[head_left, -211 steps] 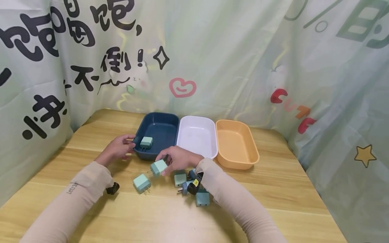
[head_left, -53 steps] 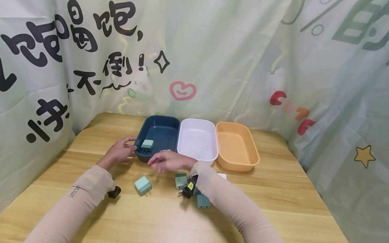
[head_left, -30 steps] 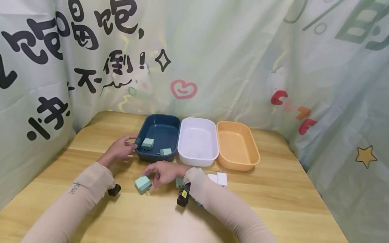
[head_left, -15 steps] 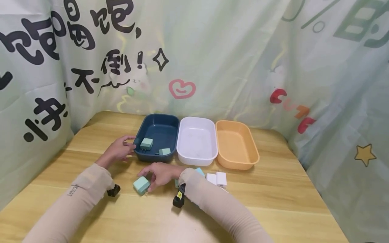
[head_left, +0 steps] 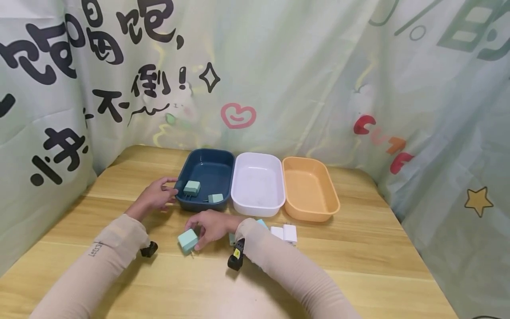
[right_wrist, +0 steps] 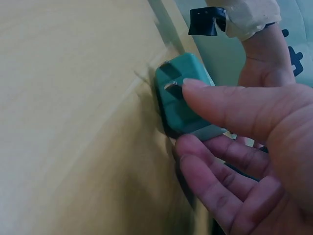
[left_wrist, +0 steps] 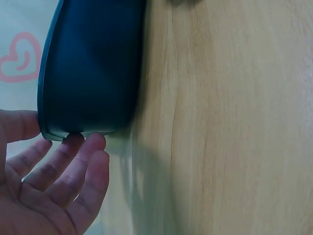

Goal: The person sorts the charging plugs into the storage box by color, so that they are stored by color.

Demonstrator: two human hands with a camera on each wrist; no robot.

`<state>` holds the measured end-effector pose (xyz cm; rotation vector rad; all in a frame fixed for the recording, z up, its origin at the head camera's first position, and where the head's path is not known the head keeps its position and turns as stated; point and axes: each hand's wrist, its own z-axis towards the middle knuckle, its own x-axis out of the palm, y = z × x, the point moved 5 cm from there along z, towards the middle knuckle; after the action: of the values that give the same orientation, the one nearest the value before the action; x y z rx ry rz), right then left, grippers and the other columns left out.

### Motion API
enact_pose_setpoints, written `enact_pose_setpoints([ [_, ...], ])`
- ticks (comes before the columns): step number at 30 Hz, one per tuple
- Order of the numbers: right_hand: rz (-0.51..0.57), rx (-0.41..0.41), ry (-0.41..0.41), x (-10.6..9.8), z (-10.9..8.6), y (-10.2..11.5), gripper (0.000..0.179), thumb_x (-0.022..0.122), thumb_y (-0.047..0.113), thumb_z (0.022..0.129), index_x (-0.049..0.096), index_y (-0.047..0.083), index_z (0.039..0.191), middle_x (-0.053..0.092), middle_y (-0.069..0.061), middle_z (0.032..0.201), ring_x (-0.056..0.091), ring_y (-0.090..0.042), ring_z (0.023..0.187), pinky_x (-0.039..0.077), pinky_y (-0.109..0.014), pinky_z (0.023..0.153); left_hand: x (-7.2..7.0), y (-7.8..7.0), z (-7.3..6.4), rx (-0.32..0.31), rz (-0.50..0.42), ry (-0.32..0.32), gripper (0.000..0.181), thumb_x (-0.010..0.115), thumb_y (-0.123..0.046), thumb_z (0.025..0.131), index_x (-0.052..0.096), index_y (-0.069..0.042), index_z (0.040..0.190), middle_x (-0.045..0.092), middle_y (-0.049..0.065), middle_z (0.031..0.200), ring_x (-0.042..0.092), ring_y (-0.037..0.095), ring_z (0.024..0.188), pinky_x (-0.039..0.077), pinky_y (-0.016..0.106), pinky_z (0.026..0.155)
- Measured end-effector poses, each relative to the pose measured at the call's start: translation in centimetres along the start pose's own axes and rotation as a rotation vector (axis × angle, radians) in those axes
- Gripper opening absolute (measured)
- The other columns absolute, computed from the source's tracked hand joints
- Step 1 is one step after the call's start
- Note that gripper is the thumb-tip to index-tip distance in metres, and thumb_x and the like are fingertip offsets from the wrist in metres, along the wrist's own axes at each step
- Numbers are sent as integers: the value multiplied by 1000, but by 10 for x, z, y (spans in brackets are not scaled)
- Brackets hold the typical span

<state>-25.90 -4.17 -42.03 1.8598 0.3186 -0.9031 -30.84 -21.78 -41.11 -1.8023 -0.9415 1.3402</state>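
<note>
1. Just in front of the navy tray (head_left: pixel 211 170), we find a mint plug adapter (head_left: pixel 187 239), prongs towards the near side; we cannot tell whether it touches the wooden table (head_left: pixel 179 292)
2. We see the right hand (head_left: pixel 214 226) clamped on that adapter, thumb on one face, fingertips against another; it could twist or drop, we judge, since only the fingertips seem to hold it
3. Between it and the tray's floor stands the tray's near wall; prongs carried too low could snag there
4. We note the left hand (head_left: pixel 157 196) at the tray's left side, fingers slightly apart, tips touching it; too firm a push could shift the tray against the white tray (head_left: pixel 259 181) beside it
5. Inside the navy tray we count two more mint adapters (head_left: pixel 215 198), which a careless drop could knock
6. Around the right sleeve (head_left: pixel 283 261) we see white adapters (head_left: pixel 290 233) and partly hidden blue-green pieces (head_left: pixel 261 223); the forearm could sweep them aside
7. Farthest right, we find an orange tray (head_left: pixel 308 188)
</note>
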Motion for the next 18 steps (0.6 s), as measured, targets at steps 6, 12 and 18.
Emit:
enact_pose_setpoints([
  [6,56,4,-8,-2,-2,1,46,82,9,77,62,10,119,63,5,109,62,-5,76,49,-18,71,0,3,-6,-14,6,4,51,44,-16,103,27,-7,151,39,33,143,55,42,117,55,42,76],
  [12,42,10,-52,-12,-6,3,48,83,11,78,61,9,120,63,4,109,63,-4,76,49,-18,70,1,-1,-5,-6,-14,4,52,45,-18,103,28,-8,151,39,32,143,54,42,118,54,44,79],
  [18,54,8,-68,-21,-8,6,49,82,12,79,60,8,122,63,3,108,63,-6,77,50,-19,70,0,-2,-2,-15,-5,-3,52,45,-18,103,28,-9,151,41,31,142,55,41,117,54,42,77],
])
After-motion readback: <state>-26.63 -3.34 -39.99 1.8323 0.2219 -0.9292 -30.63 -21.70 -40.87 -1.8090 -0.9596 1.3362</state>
